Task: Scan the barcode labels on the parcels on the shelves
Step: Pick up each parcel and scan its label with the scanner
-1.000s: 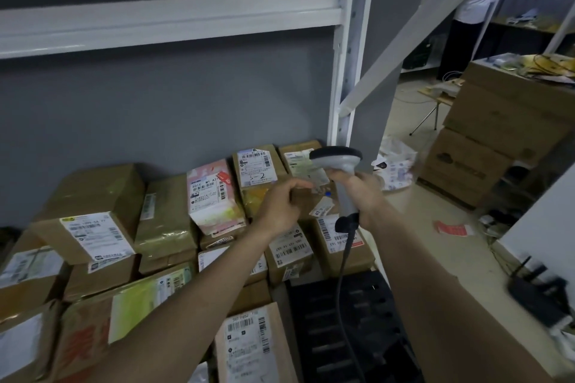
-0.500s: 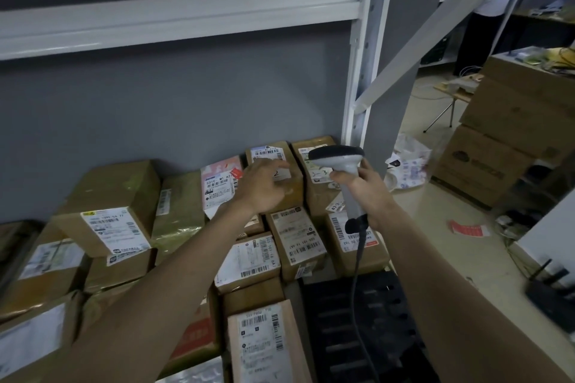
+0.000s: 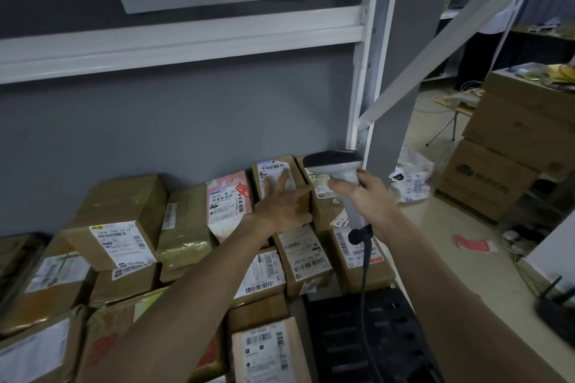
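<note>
Single head-worn view, forward and downward, close over stacked parcels [image 3: 124, 227] against grey wall [image 3: 186, 121].

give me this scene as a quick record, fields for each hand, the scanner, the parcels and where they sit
left hand: open, fingers spread, lying flat on a brown parcel in the back row
right hand: closed around the scanner's handle
scanner: grey, corded, head pointing left over the back-row parcels
parcels: mostly brown boxes with white barcode labels, one pink parcel left of the touched one
place: low shelf against a grey wall, white shelf post on the right
</note>
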